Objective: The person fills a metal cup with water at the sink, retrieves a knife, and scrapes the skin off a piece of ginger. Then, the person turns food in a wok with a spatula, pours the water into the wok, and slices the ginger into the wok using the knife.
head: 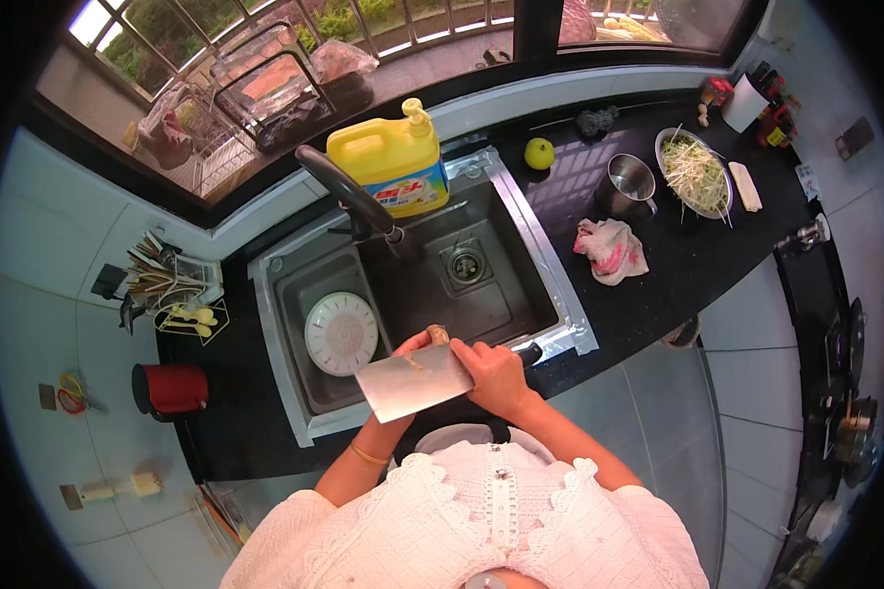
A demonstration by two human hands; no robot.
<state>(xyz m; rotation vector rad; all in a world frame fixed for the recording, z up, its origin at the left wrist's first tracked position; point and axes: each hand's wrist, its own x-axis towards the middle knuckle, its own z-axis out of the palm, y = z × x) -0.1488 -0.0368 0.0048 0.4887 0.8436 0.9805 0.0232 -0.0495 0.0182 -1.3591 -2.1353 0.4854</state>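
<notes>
A broad-bladed cleaver (416, 381) is gripped in my right hand (497, 375), its black handle pointing right. My left hand (412, 344) holds a small brown piece of food (437, 336), possibly ginger root, at the blade's far edge. The blade hides most of that hand. A thin strip of peel lies on the flat of the blade. Both hands are over the front rim of the double sink (545, 250). In its left basin stands a white patterned plate or bowl (341, 333), and the right basin has a drain strainer (465, 265).
A dark faucet (353, 193) arches over the sink before a yellow detergent jug (390, 166). On the right counter are a crumpled cloth (611, 252), metal mug (626, 184), green fruit (539, 153) and bowl of sprouts (694, 173). A red kettle (175, 388) stands at left.
</notes>
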